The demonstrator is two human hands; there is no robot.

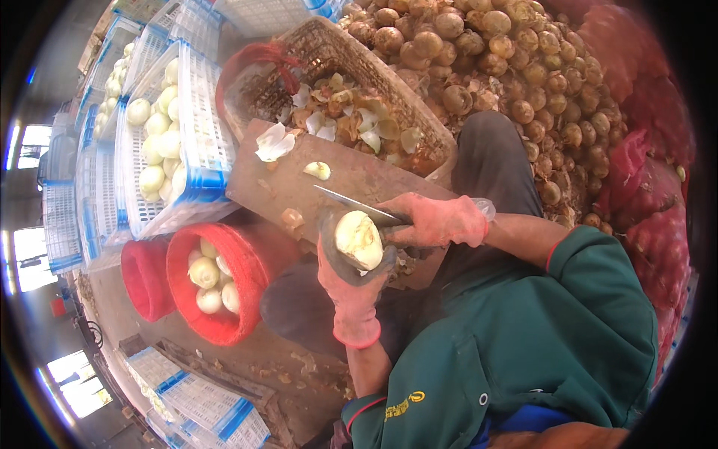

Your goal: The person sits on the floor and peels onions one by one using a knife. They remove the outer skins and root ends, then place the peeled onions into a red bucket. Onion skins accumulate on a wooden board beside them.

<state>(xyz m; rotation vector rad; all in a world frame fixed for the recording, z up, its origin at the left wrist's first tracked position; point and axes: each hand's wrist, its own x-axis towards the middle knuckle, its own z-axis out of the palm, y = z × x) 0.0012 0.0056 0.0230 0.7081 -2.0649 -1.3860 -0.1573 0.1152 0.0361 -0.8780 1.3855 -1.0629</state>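
Note:
Both hands wear pinkish-red work gloves with dark grey palms. My left hand (350,280) cups a pale, peeled onion (359,240) with a rough, yellowish patch on its upper face. Its fingers wrap round the onion's sides. In my right hand (434,220) is a knife (357,203), its blade pointing left just above the onion. Below both hands lies a brown board (258,176). On it rest a small cut onion piece (317,170), some white onion layers (274,142) and a scrap of brown skin (292,218).
Beyond the board stands a dirty crate (404,90) holding peelings. A large heap of unpeeled onions (523,82) lies at the far right, beside red mesh sacks (651,247). At left are white-and-blue crates (206,142) with peeled onions and a red container (250,280) of onions.

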